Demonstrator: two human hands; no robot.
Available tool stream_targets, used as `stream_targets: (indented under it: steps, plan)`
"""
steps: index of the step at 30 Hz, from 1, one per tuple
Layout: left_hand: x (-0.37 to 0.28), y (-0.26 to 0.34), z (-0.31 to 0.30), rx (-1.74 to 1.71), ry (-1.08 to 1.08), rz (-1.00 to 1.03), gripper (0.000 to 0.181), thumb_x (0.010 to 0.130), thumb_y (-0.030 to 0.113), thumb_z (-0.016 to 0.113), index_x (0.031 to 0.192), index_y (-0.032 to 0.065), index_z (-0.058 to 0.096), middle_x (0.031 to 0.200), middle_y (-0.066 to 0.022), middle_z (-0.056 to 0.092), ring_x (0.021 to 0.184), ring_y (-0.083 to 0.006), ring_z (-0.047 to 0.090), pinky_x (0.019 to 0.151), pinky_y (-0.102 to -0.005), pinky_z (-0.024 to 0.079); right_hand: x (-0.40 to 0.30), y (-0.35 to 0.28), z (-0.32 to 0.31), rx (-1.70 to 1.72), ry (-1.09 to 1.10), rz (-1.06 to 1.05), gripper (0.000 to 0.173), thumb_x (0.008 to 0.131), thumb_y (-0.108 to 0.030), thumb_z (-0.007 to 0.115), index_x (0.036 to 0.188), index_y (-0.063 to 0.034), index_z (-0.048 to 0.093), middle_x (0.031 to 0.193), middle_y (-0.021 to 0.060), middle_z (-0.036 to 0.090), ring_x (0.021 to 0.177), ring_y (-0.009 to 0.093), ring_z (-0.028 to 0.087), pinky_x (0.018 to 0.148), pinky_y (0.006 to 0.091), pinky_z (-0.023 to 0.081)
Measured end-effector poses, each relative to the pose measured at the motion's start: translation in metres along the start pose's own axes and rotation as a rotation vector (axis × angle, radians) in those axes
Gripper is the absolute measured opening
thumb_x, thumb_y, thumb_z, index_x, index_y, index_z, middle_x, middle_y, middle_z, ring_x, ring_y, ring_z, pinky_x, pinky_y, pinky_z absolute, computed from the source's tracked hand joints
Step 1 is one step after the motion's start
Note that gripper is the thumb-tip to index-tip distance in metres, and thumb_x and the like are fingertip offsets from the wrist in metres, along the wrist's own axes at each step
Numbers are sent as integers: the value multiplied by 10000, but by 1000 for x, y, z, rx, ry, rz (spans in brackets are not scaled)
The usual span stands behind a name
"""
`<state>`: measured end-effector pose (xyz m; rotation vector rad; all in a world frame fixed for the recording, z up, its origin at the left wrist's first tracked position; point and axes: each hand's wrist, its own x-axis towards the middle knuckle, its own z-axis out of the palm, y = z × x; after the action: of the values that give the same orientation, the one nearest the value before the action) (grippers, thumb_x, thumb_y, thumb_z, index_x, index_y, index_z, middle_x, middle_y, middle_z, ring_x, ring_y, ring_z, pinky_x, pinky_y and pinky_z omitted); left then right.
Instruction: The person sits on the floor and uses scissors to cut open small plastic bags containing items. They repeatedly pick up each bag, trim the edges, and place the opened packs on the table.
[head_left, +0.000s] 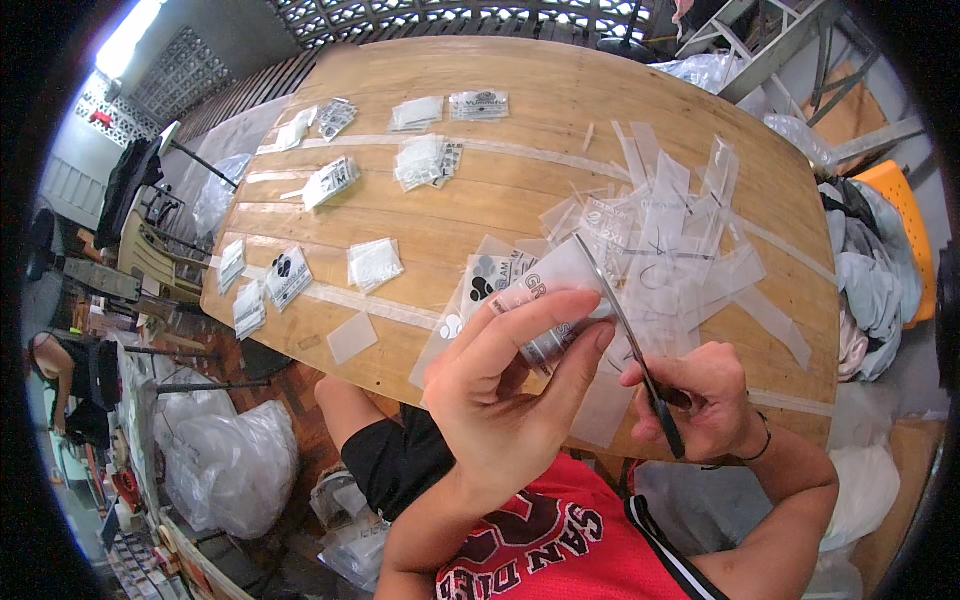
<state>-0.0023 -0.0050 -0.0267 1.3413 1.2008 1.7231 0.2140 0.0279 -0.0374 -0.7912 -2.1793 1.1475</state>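
Note:
My left hand (504, 401) pinches a translucent plastic film piece (566, 266) with dark print, raised above the table. In my right hand (709, 397) is a pair of scissors (626, 330) with dark handles, its blades along the film's right edge. Whether the blades are parted cannot be told. Beneath and beside my hands lie printed film sheets (480, 276), partly hidden by my left hand. A loose heap of film offcuts (667, 232) spreads just beyond the scissors. One plain film square (352, 337) rests left of my left hand.
Small film stacks (375, 264) sit about the wooden table's (525, 67) left half, including a printed stack (480, 105) at the back. An orange chair (900, 225) with piled fabric (874, 292) and a ladder (780, 60) stand right. Transparent bags (240, 472) lie lower left.

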Motion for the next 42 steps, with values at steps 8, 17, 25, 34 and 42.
stream_targets:
  steps: [8,17,25,34,42]
  plan:
    - [-1,-11,0,-63,-29,-33,265,823,-125,735,1069,-31,712,1022,-135,702,928,-153,682,765,-246,562,-6,6,0,-14,73,-6,517,801,-261,852,1210,-5,667,729,63,707,563,121,661,540,273,525]
    - [-12,-40,15,21,-331,-4,243,816,70,724,1052,26,691,965,-164,678,966,-301,673,787,-379,539,-16,33,-7,-221,449,258,90,936,-158,624,888,-83,610,840,97,581,774,220,580,678,365,471]
    - [-17,-3,1,244,-533,340,165,876,127,603,951,67,738,836,-164,673,816,-373,656,720,-471,516,5,-16,4,55,490,235,153,840,-81,663,938,11,590,891,32,586,749,144,537,613,298,408]
    - [-29,16,-5,111,-279,-61,330,852,152,691,1171,73,667,828,-176,675,775,-328,675,715,-424,535,-1,-10,9,446,451,184,297,863,-56,743,1114,28,607,947,46,629,759,128,584,695,267,499]
    - [-31,16,0,-248,-213,-331,499,817,250,803,1219,16,623,880,-131,712,803,-186,669,736,-344,532,1,-16,1,363,365,155,303,878,-71,734,1127,42,604,924,49,627,787,94,570,640,227,440]
